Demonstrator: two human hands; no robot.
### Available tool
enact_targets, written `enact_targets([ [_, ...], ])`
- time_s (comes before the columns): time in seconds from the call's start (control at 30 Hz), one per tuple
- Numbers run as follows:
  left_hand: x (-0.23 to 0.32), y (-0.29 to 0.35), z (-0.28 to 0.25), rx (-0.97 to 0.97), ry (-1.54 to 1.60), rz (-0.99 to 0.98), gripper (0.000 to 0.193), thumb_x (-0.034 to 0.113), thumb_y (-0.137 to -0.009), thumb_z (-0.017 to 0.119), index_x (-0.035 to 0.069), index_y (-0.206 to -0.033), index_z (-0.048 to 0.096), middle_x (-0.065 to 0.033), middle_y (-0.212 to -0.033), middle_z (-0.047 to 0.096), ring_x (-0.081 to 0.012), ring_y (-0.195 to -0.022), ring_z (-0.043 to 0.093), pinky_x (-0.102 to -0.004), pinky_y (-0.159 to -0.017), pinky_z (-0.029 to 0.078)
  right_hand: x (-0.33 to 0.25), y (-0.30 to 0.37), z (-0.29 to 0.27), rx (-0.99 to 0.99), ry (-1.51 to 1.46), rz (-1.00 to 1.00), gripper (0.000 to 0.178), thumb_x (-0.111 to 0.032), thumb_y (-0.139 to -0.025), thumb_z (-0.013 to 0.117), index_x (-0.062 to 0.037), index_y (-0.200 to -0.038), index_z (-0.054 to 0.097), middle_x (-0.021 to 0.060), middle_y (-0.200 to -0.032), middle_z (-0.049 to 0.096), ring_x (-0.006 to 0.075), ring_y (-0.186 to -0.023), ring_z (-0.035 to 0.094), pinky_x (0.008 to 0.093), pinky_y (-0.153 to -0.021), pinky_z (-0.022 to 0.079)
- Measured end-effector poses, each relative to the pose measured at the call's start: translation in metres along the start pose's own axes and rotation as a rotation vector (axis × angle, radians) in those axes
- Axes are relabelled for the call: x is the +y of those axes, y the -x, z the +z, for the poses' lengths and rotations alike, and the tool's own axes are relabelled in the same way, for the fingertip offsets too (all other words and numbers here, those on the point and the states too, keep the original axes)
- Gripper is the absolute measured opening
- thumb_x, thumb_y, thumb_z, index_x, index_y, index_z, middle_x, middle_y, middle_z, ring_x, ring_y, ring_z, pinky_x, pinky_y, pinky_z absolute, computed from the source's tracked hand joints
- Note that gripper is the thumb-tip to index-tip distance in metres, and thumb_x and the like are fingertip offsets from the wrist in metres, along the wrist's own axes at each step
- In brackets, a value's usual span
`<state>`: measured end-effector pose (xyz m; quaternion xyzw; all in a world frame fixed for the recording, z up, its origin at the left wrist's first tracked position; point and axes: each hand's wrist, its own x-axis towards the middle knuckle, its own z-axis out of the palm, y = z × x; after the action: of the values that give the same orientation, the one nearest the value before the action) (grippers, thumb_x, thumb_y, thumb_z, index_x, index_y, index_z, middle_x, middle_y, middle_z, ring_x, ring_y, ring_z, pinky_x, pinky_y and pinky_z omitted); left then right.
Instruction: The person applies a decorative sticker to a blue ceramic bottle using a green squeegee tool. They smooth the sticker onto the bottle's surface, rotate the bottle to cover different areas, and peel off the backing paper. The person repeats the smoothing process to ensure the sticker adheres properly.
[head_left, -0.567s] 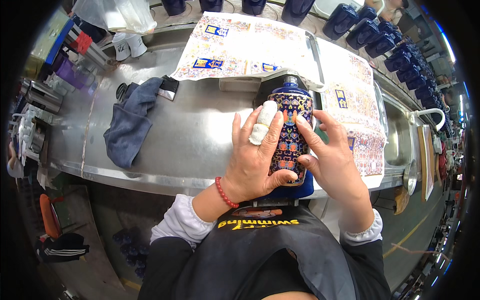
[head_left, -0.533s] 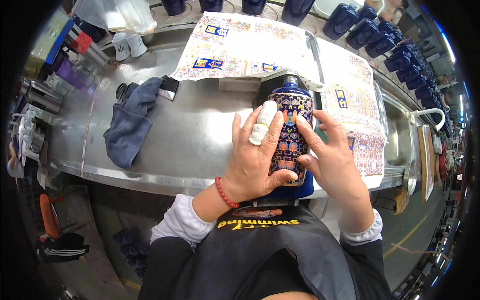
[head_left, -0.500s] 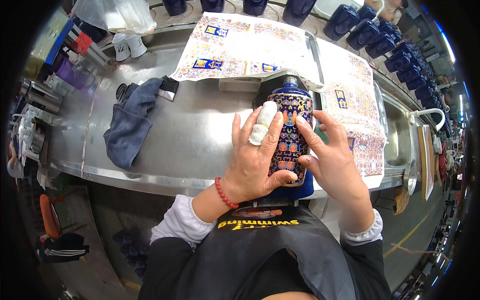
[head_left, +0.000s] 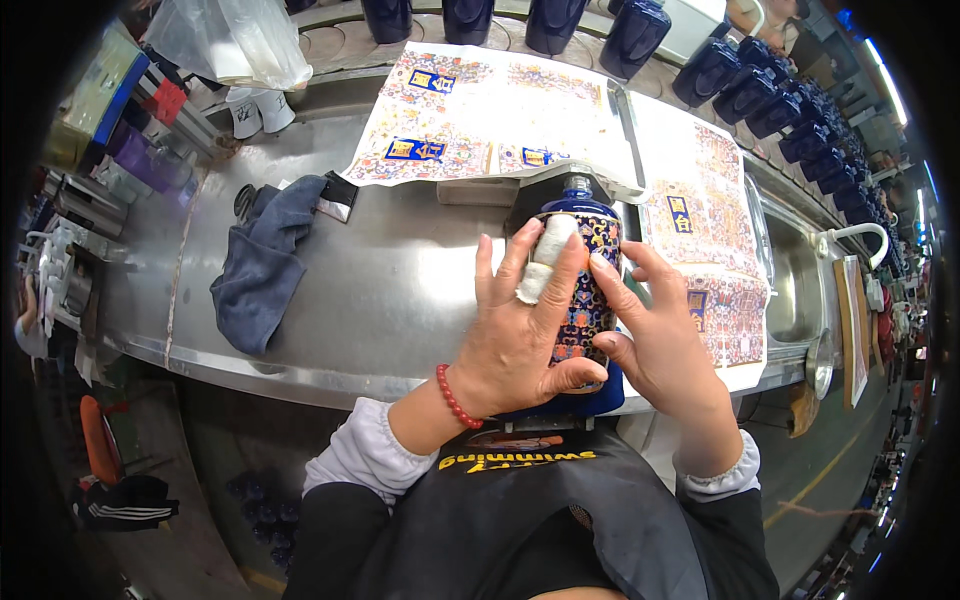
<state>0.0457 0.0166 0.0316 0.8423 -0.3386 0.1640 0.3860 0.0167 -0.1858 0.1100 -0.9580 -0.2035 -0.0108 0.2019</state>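
Observation:
A dark blue bottle (head_left: 583, 322) lies tilted on its back, its neck pointing away from me and its front covered with a colourful floral pattern. Beneath its near end shows a blue pad (head_left: 600, 398). My left hand (head_left: 520, 335) rests on the bottle's left side, fingers stretched out and spread; white cloth wraps one finger. From the right, my right hand (head_left: 665, 335) touches the patterned front with index finger and thumb, its other fingers apart beside the bottle. Beyond and to the right lie printed sheets (head_left: 690, 165) bearing similar patterns.
A grey-blue cloth (head_left: 262, 275) lies on the metal worktop (head_left: 385, 270) at left. Plain dark blue bottles (head_left: 635, 40) stand in rows behind and to the right. A sink (head_left: 795, 275) with a white tap (head_left: 865, 235) is at the right.
The whole view has shifted slightly, so the worktop appears lower. My left hand has slid a little to the right across the bottle's front, covering more of it. My right hand stays against its right side.

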Motion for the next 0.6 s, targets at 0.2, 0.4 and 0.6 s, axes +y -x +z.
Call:
enact_targets([
  [0.2,-0.0077,-0.0052,-0.0009,0.130,0.169,-0.107,0.114,0.084,-0.088,0.040,-0.001,-0.161,0.020,-0.0208,-0.159,0.037,-0.0444,-0.149,0.020,-0.0691,-0.117,0.008,0.0055,0.0001,0.0053,0.097,-0.048,0.003,0.077,-0.018,-0.081,0.080,-0.0066,-0.150,0.048,0.0189,-0.145,0.043,0.0391,-0.122,0.050,0.0458,-0.105,0.044],
  [0.4,-0.0046,-0.0061,-0.0004,0.019,0.043,-0.072,0.110,0.082,-0.090,0.039,-0.004,-0.158,0.027,-0.0227,-0.158,0.038,-0.0465,-0.149,0.017,-0.0698,-0.116,0.006,0.0076,-0.0016,0.0059,0.072,-0.010,-0.014,0.076,-0.017,-0.081,0.080,-0.0077,-0.149,0.049,0.0189,-0.144,0.042,0.0382,-0.119,0.050,0.0459,-0.103,0.045],
  [0.6,-0.0053,-0.0080,-0.0020,0.031,0.051,-0.107,0.106,0.079,-0.092,0.039,-0.003,-0.157,0.031,-0.0193,-0.146,0.053,-0.0467,-0.148,0.018,-0.0704,-0.116,0.008,0.0089,-0.0023,0.0048,0.069,-0.062,-0.017,0.074,-0.018,-0.081,0.081,-0.0084,-0.148,0.051,0.0192,-0.144,0.042,0.0383,-0.119,0.050,0.0464,-0.102,0.045],
])
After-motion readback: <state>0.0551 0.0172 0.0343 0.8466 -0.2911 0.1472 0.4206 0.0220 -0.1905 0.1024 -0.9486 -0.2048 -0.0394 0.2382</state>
